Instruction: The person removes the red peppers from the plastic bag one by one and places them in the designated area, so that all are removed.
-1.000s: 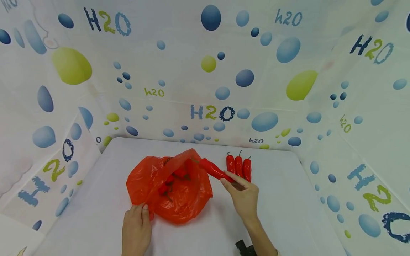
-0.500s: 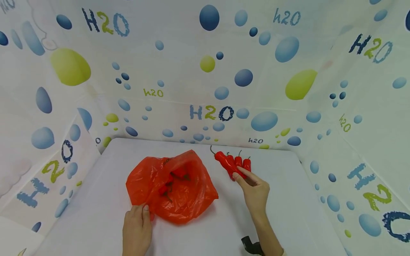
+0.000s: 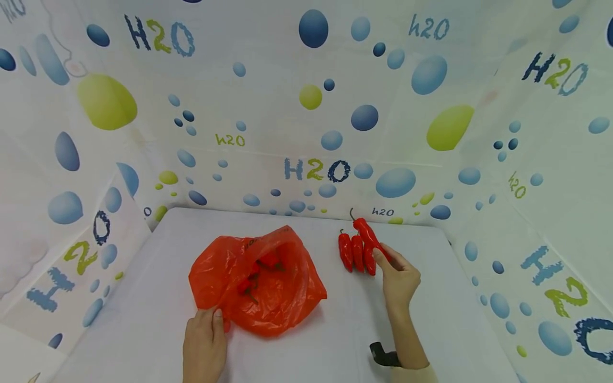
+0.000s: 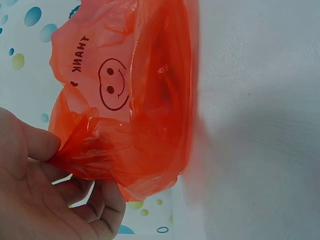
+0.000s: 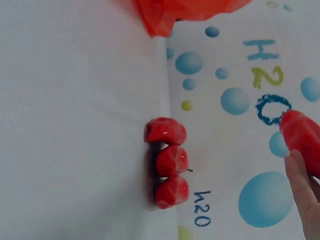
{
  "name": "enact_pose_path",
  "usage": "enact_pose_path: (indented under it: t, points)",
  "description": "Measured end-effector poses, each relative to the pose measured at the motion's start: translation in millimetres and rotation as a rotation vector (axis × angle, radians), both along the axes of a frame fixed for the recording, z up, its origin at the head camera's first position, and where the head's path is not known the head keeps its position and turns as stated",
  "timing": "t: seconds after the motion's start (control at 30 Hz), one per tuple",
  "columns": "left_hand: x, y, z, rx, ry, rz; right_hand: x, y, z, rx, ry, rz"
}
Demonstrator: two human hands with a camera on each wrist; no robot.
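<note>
My left hand (image 3: 205, 340) pinches the near-left edge of a red plastic bag (image 3: 210, 271), whose mouth gapes toward the right. Several red chili peppers with green stems lie inside it. In the left wrist view, thumb and fingers grip the gathered film of the bag (image 4: 95, 150), which carries a printed smiling face. My right hand (image 3: 401, 279) holds a red chili pepper (image 3: 366, 232) by its lower end, stem pointing up and away. This pepper overlaps the rightmost of three chili peppers (image 3: 357, 254) lying side by side on the table. The right wrist view shows the held pepper (image 5: 302, 137) raised at its right edge.
The white table (image 3: 287, 361) meets a patterned backdrop (image 3: 268, 106) of blue and green drops at the back and sides. A black wrist camera mount (image 3: 383, 355) sits at my right wrist, just above the table.
My right hand has carried the chili pepper from the bag's mouth rightward, over to the row of three peppers. My left hand stays on the bag's edge.
</note>
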State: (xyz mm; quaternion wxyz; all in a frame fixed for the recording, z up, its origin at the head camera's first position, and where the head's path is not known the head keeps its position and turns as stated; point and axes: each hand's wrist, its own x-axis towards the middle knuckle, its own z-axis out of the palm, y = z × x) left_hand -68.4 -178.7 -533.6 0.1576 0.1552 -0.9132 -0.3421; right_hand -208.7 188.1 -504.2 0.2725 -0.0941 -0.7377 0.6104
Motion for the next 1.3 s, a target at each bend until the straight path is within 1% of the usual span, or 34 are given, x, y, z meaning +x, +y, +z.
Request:
enact_pose_path:
  t: [0.2,0.43,0.57,0.77,0.87,1.03,1.17,1.3]
  points:
    - [-0.5,0.5,0.0,0.003,-0.031,0.002,-14.4,6,-11.9,-0.01,-0.002,-0.061]
    - [-0.7,0.8,-1.5,0.002,-0.01,-0.01,-27.8,15,-26.3,0.007,-0.004,-0.108]
    - [-0.7,1.4,-1.5,-0.002,-0.007,-0.009,-31.1,21,-31.3,-0.019,-0.007,-0.114]
    - [-1.2,1.7,-3.0,-0.012,0.033,-0.005,-36.7,27,-38.0,-0.091,-0.03,-0.126]
    - [-1.5,0.8,-3.8,-0.012,0.027,-0.005,-41.5,30,-42.5,-0.113,-0.059,-0.134]
    - [-1.6,-0.6,-5.1,-0.001,0.002,-0.017,-44.8,36,-49.2,-0.098,-0.11,-0.151]
    - [-2.0,-1.1,-6.2,-0.01,0.022,-0.016,-45.7,39,-55.9,-0.083,-0.151,-0.156]
    - [-2.6,-0.5,-5.9,-0.016,0.052,-0.012,-47.3,42,-61.0,-0.084,-0.165,-0.163]
